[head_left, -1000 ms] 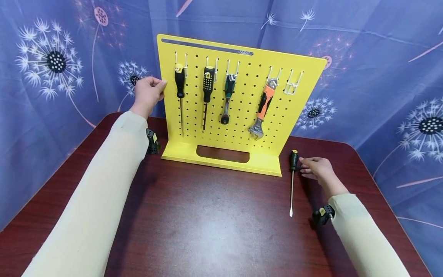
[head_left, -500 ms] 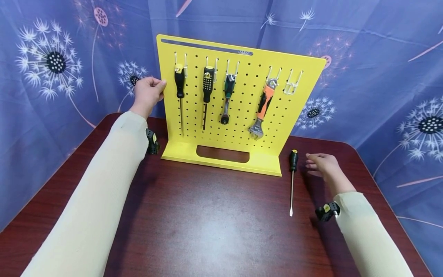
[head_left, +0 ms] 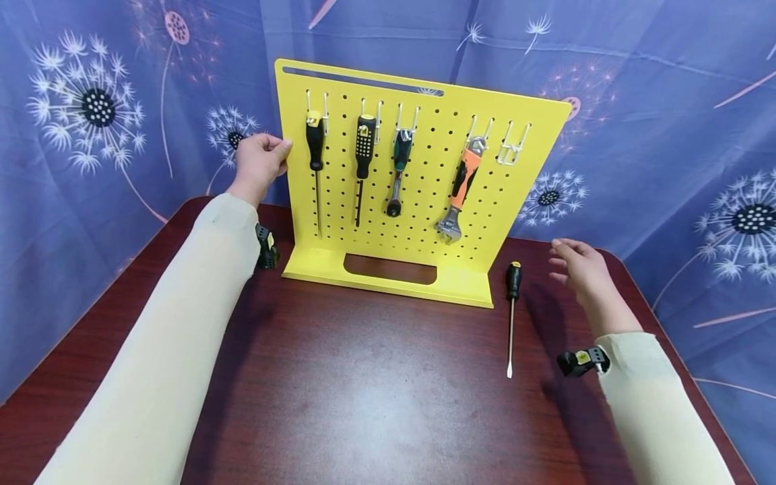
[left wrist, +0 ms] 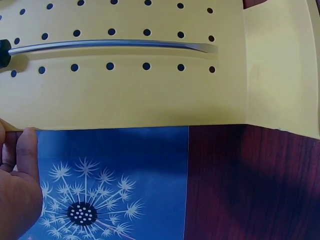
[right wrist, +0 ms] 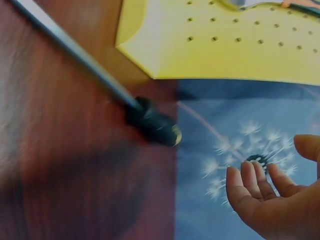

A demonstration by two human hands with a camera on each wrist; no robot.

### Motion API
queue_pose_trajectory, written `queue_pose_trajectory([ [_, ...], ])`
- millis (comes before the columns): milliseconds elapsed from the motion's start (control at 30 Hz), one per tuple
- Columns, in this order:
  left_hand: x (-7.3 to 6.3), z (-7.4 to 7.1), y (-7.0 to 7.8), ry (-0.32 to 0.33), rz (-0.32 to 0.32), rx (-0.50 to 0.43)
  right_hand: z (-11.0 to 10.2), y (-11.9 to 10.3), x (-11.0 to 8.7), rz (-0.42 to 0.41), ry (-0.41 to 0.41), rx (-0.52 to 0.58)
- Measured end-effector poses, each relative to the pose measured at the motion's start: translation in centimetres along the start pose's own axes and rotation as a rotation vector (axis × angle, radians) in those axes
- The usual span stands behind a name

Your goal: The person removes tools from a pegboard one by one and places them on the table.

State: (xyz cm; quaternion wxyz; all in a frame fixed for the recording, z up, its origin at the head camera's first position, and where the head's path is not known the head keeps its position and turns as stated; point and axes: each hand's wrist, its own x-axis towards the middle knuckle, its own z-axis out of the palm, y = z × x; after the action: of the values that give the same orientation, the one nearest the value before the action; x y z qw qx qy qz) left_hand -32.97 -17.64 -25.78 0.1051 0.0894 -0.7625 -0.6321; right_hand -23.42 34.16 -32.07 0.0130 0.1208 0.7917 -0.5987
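Observation:
My left hand [head_left: 259, 162] pinches the left edge of an upright yellow pegboard [head_left: 418, 236] between thumb and fingers; its thumb and fingertips also show at that edge in the left wrist view. A flat-blade screwdriver [head_left: 513, 283] with a black handle and yellow end lies on the table to the right of the board, blade toward me. Beyond it to the right, my right hand [head_left: 585, 269] hovers above the table, fingers loosely spread and holding nothing. In the right wrist view the same screwdriver [right wrist: 152, 122] lies apart from the fingers.
From hooks on the board hang a long screwdriver [head_left: 315, 145], a screwdriver with a dotted handle [head_left: 364, 148], a ratchet wrench [head_left: 400, 162] and an orange adjustable wrench [head_left: 465, 178]. A white double hook [head_left: 510, 153] at the right holds nothing. Behind stands a blue dandelion-print curtain [head_left: 376, 34].
My right hand has moved up and right, away from the screwdriver's handle, and its fingers have spread. The screwdriver stays on the table. My left hand stays at the board's edge.

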Motion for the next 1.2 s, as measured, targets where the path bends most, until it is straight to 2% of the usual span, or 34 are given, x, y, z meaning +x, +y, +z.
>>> queue_pose_trajectory([
  [233, 0.1, 0.0, -0.1, 0.004, 0.011, -0.001, 1.2, -2.0, -0.8, -0.105, -0.031, 0.169],
  [433, 0.0, 0.1, 0.1, -0.006, 0.001, 0.002, 2.4, -3.4, -2.0, -0.197, -0.088, 0.22],
  [567, 0.1, 0.0, 0.1, -0.006, -0.007, 0.006, 3.1, -4.0, -2.5, -0.243, -0.144, 0.184],
  [667, 0.1, 0.0, 0.0, -0.006, -0.009, 0.005, 3.7, -4.2, -2.6, -0.249, -0.181, 0.158],
  [867, 0.1, 0.0, 0.1, -0.012, -0.013, 0.005, 5.0, -4.8, -2.7, -0.243, -0.254, 0.119],
  [1100, 0.1, 0.0, 0.1, -0.015, -0.022, 0.006, 6.6, -6.0, -2.4, -0.201, -0.337, 0.021],
  [1200, 0.2, 0.0, 0.1, -0.018, -0.021, 0.002, 7.3, -6.3, -2.2, -0.189, -0.369, 0.021],
])
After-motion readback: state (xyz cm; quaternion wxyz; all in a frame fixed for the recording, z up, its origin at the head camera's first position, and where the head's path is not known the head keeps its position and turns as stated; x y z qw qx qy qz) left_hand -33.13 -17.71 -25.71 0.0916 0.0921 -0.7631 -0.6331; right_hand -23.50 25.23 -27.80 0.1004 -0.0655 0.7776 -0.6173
